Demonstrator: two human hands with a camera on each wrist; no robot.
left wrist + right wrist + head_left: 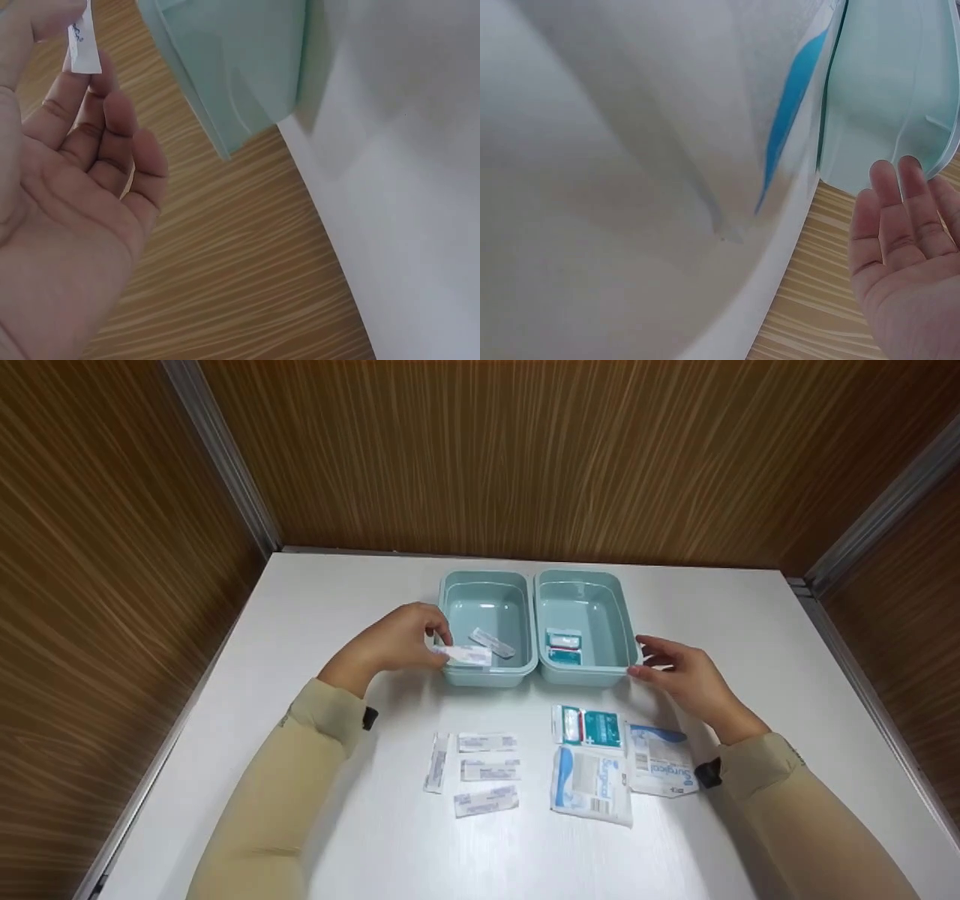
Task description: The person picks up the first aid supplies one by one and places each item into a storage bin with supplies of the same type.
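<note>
Between thumb and fingertips, my left hand (405, 637) pinches a wrapped adhesive bandage (469, 655), a slim white paper strip with purple print. It hangs over the front of the left pale green bin (487, 678), where another wrapped strip (492, 643) lies inside. In the left wrist view only one end of the pinched bandage (85, 51) shows. My right hand (681, 675) is at the front right corner of the right bin (581, 678), thumb and fingertips at its rim, fingers loosely extended in the right wrist view. Two small teal-and-white packets (564, 648) lie in that bin.
Several more wrapped strips (490, 770) lie on the white table (360, 825) in front of the left bin. Before the right bin lie teal-and-white packets (601, 728) and two white-and-blue "Surgical" packs (592, 784), (661, 760). Wood-grain panels (495, 457) enclose the table.
</note>
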